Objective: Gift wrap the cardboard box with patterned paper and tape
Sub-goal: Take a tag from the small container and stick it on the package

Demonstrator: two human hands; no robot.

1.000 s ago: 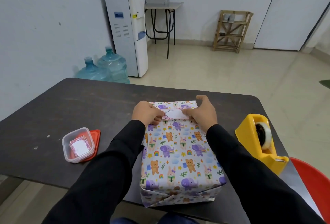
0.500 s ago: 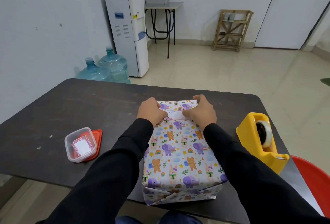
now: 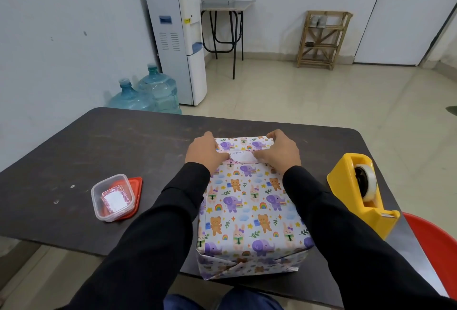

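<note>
The wrapped box [image 3: 249, 210] sits mid-frame on the table [image 3: 123, 141], its near end overhanging the edge. The left hand [image 3: 204, 152] and right hand [image 3: 280, 152] curl round its far corners, thumbs pressing the ends of the label [image 3: 241, 156]. I'd rub outward from the middle so it lies flat. A second ago both hands sat slightly nearer.

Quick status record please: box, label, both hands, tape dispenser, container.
box: wrapped in animal-print paper, lying on the dark table
label: white, on the box's top near its far end
left hand: on the label's left end
right hand: on the label's right end
tape dispenser: yellow, right of the box, apart from it
container: clear, left of the box, on a red lid
</note>
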